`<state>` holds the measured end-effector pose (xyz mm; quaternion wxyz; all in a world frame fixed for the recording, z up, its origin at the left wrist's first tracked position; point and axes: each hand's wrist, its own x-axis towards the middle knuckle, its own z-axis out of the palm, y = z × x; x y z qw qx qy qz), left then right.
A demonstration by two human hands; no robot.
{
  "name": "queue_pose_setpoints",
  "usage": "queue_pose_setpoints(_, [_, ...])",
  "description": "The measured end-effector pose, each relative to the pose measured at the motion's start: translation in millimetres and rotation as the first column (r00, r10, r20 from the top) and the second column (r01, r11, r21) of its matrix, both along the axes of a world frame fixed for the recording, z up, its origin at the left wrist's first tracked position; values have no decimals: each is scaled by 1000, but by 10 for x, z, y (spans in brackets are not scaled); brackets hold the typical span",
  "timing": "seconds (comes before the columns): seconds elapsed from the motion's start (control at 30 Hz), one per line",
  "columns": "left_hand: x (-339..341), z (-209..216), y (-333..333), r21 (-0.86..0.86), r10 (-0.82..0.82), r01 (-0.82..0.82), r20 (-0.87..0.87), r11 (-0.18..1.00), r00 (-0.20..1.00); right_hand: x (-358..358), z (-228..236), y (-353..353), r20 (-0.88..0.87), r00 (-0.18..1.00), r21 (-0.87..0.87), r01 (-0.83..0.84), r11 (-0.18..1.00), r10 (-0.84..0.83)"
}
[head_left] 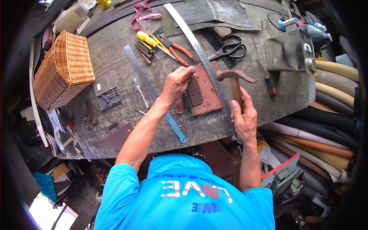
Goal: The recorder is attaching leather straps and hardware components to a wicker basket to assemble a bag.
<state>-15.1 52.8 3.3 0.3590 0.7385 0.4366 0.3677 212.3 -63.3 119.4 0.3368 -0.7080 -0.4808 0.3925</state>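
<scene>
My left hand (175,84) is closed around an upright punch (192,70); only its round butt shows above the fingers. Beneath it lies a dark brown leather strip (196,96) with rounded corners and small holes near its lower end. The punch's tip is hidden by the hand. Under the strip is a worn reddish board (211,86). My right hand (245,119) grips a hammer (235,90) by its wooden handle, the rusty head to the right of the board. A long steel ruler (195,44) runs along the board's right side.
Scissors (229,50), pliers (174,46) and a yellow screwdriver (147,38) lie beyond my hands. A blue-ended ruler (168,119) and a craft knife (141,92) are at left. A wicker basket (69,69) and a metal can (289,51) flank the table; leather rolls (329,142) stack at right.
</scene>
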Motion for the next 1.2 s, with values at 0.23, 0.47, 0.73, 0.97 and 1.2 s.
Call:
queue_pose_setpoints(0.23, [11, -10, -68, 100, 21, -22, 17, 995, 1000, -440, 104, 144, 396, 892, 324, -356, 876, 216])
queue_pose_setpoints(0.47, [47, -4, -95, 112, 36, -39, 32, 993, 999, -555, 191, 174, 534, 787, 53, -396, 917, 309])
queue_pose_setpoints(0.73, [-10, 0, -105, 199, 59, -59, 6, 978, 998, -674, 794, -93, 330, 939, 625, -295, 723, 98])
queue_pose_setpoints(0.97, [3, -61, -106, 253, 70, -61, -28, 966, 997, -665, 42, 63, 355, 928, 289, -221, 931, 111])
queue_pose_setpoints(1.2, [26, 24, -57, 113, -21, 24, -27, 993, 999, -741, -568, -151, 464, 872, 95, -224, 970, 156])
